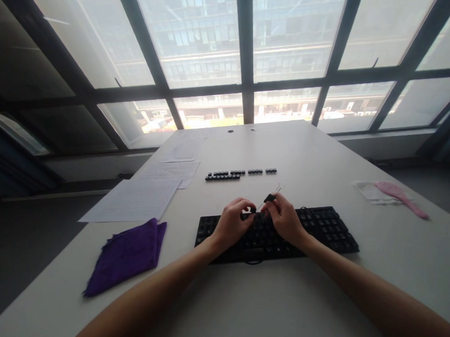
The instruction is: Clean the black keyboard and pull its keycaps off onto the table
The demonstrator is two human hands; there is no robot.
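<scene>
A black keyboard (326, 228) lies in front of me on the white table. Above its upper middle part, my left hand (233, 223) pinches a small black keycap (253, 210) between thumb and fingertips. My right hand (286, 220), close beside it, is closed on a keycap puller (270, 198) with a black handle and thin wire ends. One pair of wire ends points up and away, and a wire also runs toward the left hand's keycap; whether they touch I cannot tell. Beyond the keyboard, several loose black keycaps (222, 178) stand lined up in rows.
A folded purple cloth (125, 256) lies left of the keyboard, with sheets of paper (135, 199) behind it. On the right, a pink hairbrush-like object (400, 197) rests partly on a white cloth (371, 192). Windows rise past the white table's (284, 144) far edge.
</scene>
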